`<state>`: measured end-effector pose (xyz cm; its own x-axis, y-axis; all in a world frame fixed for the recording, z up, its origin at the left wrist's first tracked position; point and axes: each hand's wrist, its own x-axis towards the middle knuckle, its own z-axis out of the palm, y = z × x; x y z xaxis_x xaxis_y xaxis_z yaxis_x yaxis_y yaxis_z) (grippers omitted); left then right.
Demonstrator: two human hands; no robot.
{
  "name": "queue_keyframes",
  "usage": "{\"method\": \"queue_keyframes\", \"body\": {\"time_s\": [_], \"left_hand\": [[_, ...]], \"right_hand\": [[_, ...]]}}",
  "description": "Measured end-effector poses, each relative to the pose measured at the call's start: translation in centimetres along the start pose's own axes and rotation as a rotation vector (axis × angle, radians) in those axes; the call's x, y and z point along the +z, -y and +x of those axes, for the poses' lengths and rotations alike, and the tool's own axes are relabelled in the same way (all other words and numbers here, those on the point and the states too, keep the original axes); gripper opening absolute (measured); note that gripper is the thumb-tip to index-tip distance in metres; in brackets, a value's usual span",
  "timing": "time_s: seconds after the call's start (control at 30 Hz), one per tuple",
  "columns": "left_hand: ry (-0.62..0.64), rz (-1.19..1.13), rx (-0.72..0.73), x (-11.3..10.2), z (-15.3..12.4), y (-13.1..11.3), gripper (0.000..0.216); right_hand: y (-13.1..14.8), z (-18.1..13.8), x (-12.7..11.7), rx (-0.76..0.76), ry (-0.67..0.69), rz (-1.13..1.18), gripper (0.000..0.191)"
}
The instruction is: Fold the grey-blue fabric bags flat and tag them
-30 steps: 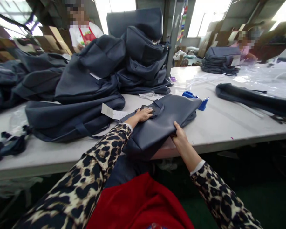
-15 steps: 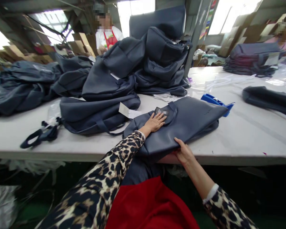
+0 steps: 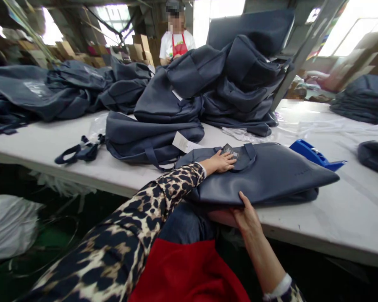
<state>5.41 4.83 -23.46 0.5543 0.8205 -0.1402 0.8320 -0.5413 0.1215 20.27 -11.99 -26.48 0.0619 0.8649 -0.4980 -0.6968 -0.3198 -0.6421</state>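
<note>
A flat dark navy bag (image 3: 271, 176) lies on the white table (image 3: 334, 218), its near edge over the table's front edge. My left hand (image 3: 220, 162) rests flat on the bag, fingers stretched toward a small dark tag (image 3: 230, 151) by the handle. My right hand (image 3: 244, 212) grips the bag's near edge at the table's rim, thumb on top and fingers underneath.
A tall heap of navy bags (image 3: 208, 92) fills the table behind, one with a white paper tag (image 3: 184, 143). Loose dark straps (image 3: 78, 153) lie left, a blue plastic tool (image 3: 315, 155) right. A person in a red apron (image 3: 178, 42) stands beyond. A white sack (image 3: 9, 226) sits on the floor.
The view has swung left and closer. The bag now lies flatter and further right on the table; my right hand has slid along its near edge, my left stays on top.
</note>
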Motion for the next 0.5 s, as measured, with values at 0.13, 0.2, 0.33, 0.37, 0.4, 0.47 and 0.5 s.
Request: {"method": "queue_keyframes", "body": {"time_s": [0.13, 0.2, 0.33, 0.37, 0.4, 0.47, 0.5], "left_hand": [[-0.078, -0.09, -0.134, 1.0, -0.3, -2.7, 0.062], [-0.159, -0.11, -0.172, 1.9, -1.0, -3.7, 0.063], [-0.29, -0.109, -0.188, 3.3, -1.7, -4.1, 0.06], [-0.303, -0.108, -0.186, 3.5, -1.7, -4.0, 0.059], [-0.312, -0.109, -0.184, 3.6, -1.7, -3.9, 0.059], [-0.315, -0.117, -0.183, 3.6, -1.6, -3.8, 0.058], [-0.316, -0.122, -0.181, 3.6, -1.5, -3.7, 0.058]], "right_hand": [[1.4, -1.9, -1.5, 0.055, 0.087, -0.231, 0.034], [3.2, -3.6, -2.7, 0.173, 0.213, -0.533, 0.036], [10.4, -4.7, -2.7, -0.068, 0.401, -1.16, 0.05], [12.7, -4.0, -2.1, -0.317, 0.357, -1.235, 0.049], [14.9, -2.9, -1.4, -0.58, 0.281, -1.319, 0.046], [18.5, 0.5, -0.6, -0.94, 0.075, -1.648, 0.046], [19.8, 2.4, -0.8, -0.991, -0.056, -1.838, 0.053]]}}
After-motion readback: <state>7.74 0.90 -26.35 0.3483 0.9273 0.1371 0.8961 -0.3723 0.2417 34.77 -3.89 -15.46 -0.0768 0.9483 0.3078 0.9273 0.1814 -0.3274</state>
